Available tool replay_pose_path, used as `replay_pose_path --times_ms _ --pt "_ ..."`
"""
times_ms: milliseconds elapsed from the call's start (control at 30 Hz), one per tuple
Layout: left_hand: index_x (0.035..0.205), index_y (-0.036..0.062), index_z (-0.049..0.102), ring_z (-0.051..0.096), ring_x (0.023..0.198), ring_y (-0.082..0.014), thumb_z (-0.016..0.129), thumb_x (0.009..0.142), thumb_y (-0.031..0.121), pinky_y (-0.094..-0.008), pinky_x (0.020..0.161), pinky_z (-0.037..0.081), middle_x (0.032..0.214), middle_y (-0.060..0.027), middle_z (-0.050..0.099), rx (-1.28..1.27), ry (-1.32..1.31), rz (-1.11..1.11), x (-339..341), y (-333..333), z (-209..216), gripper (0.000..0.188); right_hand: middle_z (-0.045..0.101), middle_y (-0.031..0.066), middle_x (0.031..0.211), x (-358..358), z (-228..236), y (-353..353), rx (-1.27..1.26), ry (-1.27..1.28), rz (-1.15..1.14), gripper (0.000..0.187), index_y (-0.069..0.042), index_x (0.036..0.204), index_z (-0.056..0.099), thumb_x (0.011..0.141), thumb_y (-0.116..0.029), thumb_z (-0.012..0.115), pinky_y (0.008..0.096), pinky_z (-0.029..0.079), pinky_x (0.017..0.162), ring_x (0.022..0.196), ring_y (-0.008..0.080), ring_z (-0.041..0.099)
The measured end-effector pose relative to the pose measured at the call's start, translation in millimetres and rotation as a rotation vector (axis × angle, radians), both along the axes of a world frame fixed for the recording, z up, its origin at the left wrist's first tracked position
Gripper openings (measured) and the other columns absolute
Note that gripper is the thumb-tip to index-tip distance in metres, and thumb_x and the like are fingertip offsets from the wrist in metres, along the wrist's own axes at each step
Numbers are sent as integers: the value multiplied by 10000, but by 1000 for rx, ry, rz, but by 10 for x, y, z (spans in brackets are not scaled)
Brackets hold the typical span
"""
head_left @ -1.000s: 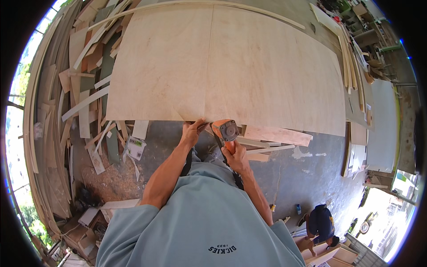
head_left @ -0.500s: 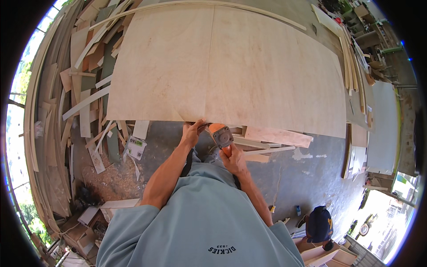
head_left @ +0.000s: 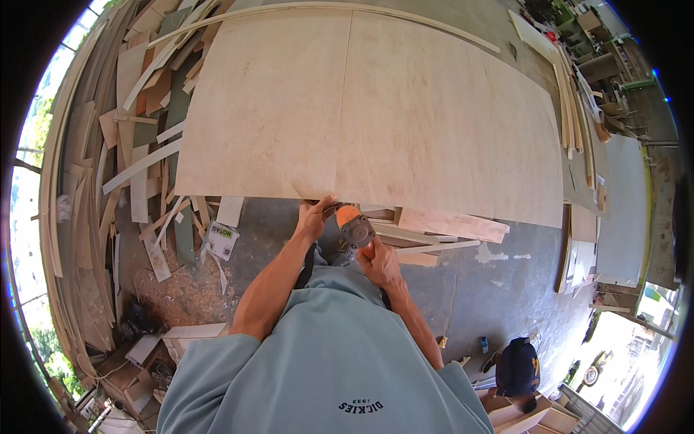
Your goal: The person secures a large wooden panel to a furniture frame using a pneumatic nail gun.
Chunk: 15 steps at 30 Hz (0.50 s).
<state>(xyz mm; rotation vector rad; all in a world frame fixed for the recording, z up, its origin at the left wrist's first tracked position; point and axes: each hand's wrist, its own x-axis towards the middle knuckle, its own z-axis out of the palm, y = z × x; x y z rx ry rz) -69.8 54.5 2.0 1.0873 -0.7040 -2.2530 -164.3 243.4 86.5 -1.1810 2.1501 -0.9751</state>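
A large pale plywood sheet spreads out in front of me, with a seam running across it from near to far. At its near edge, my left hand has its fingers curled round the rim, the thumb side uppermost. My right hand is closed round the handle of an orange and grey nail gun. The gun's orange part lies close to the left hand's fingertips, just short of the sheet's edge. The sheet and the gun's own body hide its nose.
Offcuts and strips are heaped at the left. More boards lie under the sheet's near edge. Sawdust covers the floor at lower left. Another person bends over wooden panels at lower right. Long strips stand beyond the right end.
The nail gun has drawn back slightly toward me and tilted, with my right hand round it. My left hand stays at the sheet's edge. The other person has bent lower.
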Motion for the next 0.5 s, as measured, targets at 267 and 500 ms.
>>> replay_pose_path --times_ms 267,500 --pt "1044 2 595 688 837 -193 745 828 73 -311 774 561 937 -88 674 21 15 -18 15 -12 -18 272 615 226 664 21 22 -19 34 19 3 255 -18 929 542 836 -219 670 500 491 580 649 444 621" --pt "1089 -36 565 685 855 -222 736 826 48 -341 794 592 966 -113 653 11 35 5 21 -20 -38 325 624 244 690 51 -5 -48 27 21 7 266 -18 960 547 842 -226 663 508 490 587 676 455 624"
